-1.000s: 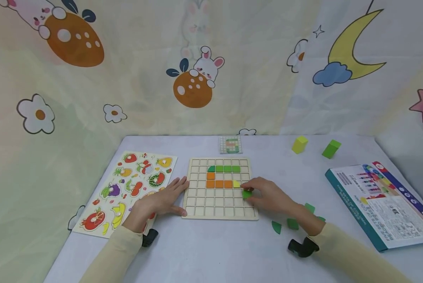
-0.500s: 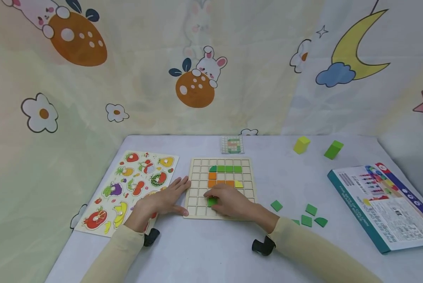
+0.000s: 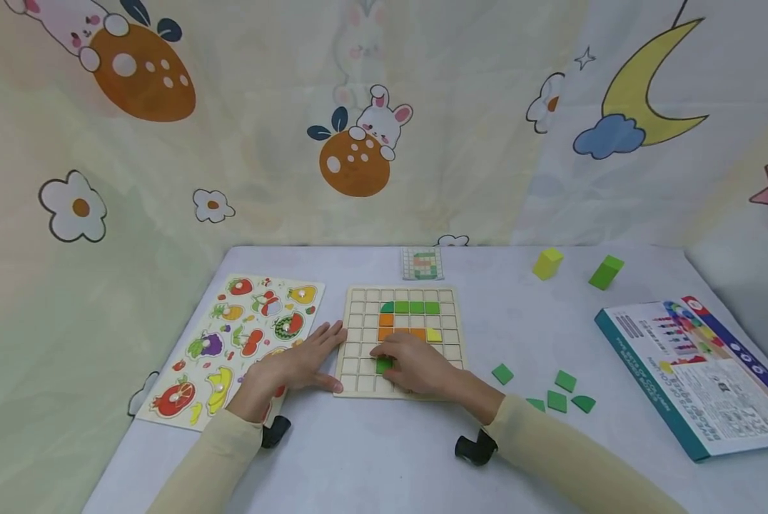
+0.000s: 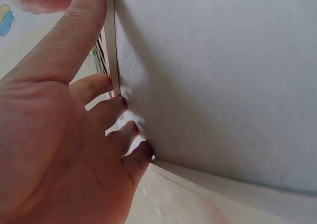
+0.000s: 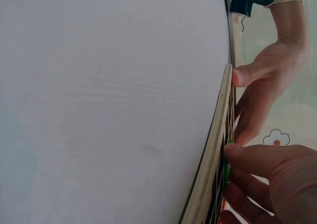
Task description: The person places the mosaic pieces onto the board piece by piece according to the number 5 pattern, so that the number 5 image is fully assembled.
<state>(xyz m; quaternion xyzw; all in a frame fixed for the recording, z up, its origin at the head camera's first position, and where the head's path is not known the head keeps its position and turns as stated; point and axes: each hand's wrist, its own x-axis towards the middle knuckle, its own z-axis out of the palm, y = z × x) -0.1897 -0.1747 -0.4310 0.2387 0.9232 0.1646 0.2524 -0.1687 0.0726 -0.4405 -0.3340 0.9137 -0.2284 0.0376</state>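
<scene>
In the head view, a wooden grid board [image 3: 358, 371] lies on the white table. On it sit a row of green tiles [image 3: 416, 308], several orange tiles [image 3: 385, 320] and a yellow tile [image 3: 433, 335]. My right hand [image 3: 419, 368] is over the board's lower middle, pinching a green square tile [image 3: 384, 365] at the grid. The right wrist view shows this green tile [image 5: 228, 169] edge-on between thumb and fingers. My left hand [image 3: 288, 371] lies with spread fingers at the board's left edge, its thumb touching the lower corner. Part of the orange row is hidden.
Loose green tiles [image 3: 557, 401], some with a curved edge, lie right of the board. A fruit puzzle [image 3: 191, 371] is partly under my left hand. Behind stand a small pattern card [image 3: 422, 263], a yellow block [image 3: 547, 263] and a green block [image 3: 607, 272]. A flat box [image 3: 699, 378] lies far right.
From the board's right side, my right hand has moved left with the green tile to the lower middle, where it has stayed for the last half second. The left hand keeps its place.
</scene>
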